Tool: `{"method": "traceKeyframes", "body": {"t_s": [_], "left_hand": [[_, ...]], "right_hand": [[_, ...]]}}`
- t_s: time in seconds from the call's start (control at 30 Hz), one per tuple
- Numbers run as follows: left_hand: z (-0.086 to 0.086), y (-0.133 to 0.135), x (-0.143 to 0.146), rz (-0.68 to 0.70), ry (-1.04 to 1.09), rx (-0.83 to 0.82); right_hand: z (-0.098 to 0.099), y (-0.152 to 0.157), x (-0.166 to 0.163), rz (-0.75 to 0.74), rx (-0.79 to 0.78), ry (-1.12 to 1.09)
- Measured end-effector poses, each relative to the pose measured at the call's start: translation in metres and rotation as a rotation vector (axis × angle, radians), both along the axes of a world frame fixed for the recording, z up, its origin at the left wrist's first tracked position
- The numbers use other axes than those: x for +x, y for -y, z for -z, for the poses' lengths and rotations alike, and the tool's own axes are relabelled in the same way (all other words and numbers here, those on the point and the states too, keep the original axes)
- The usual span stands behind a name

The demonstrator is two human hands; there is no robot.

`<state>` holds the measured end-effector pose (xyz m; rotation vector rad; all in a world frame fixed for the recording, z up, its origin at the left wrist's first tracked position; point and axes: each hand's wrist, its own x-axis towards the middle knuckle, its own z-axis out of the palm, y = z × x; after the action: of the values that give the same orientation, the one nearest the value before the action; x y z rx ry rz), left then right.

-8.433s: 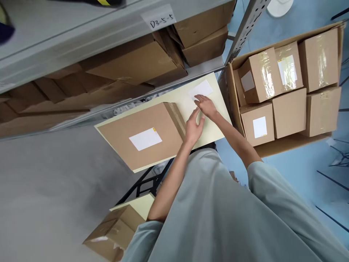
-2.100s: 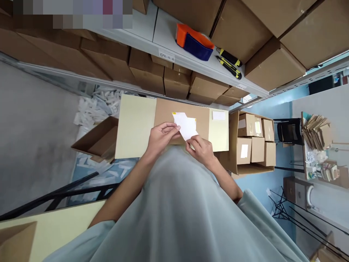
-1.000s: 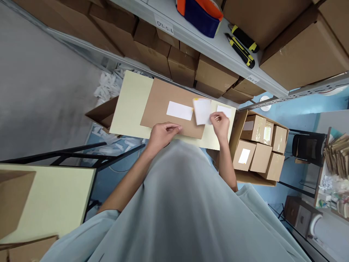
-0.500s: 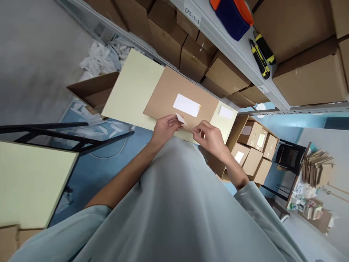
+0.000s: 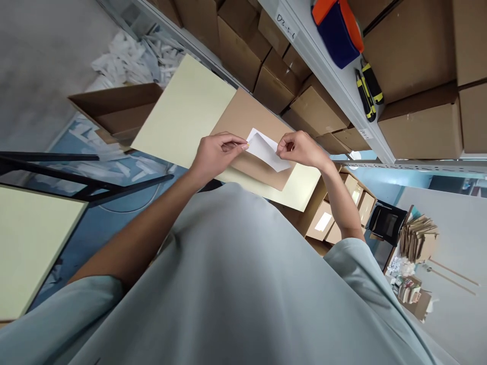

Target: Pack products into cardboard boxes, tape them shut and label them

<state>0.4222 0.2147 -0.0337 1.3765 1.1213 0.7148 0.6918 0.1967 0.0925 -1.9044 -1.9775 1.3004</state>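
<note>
My left hand [image 5: 219,156] pinches the left edge of a white paper label [image 5: 268,153], where a small yellow spot shows at the fingertips. On the other side, my right hand [image 5: 300,148] has its fingers closed at the label's right edge. The label hangs slightly curved over a brown cardboard piece [image 5: 232,117], which lies flat on a pale yellow tabletop [image 5: 178,109]. A second white label [image 5: 252,132] shows partly behind the held one, lying on the cardboard.
Beyond the table, cardboard boxes [image 5: 272,81] fill a grey shelf [image 5: 304,38]. Box cutters [image 5: 366,95] and a blue and orange object [image 5: 338,35] rest on it. An open carton [image 5: 117,114] stands left; a large carton of labelled boxes [image 5: 323,221] stands right.
Both hands have moved away from my body, over the cardboard, and farther apart. The held label now faces me spread out above the label on the cardboard. The view has shifted slightly.
</note>
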Motion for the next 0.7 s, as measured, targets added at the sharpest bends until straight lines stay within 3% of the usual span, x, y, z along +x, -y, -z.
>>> {"method": "traceKeyframes", "body": {"t_s": [0.17,0.5,0.7], "left_hand": [[0.011,-0.017,0.003,0.061,-0.076,0.022],[0.077,-0.038,0.016,0.145,-0.2,0.124],[0.087,-0.037,0.017,0.125,-0.209,0.128]], "right_hand": [[0.009,-0.022,0.002,-0.062,-0.016,0.107],[0.065,-0.051,0.014,-0.119,-0.127,0.195],[0.084,-0.055,0.018,-0.111,-0.126,0.192]]}}
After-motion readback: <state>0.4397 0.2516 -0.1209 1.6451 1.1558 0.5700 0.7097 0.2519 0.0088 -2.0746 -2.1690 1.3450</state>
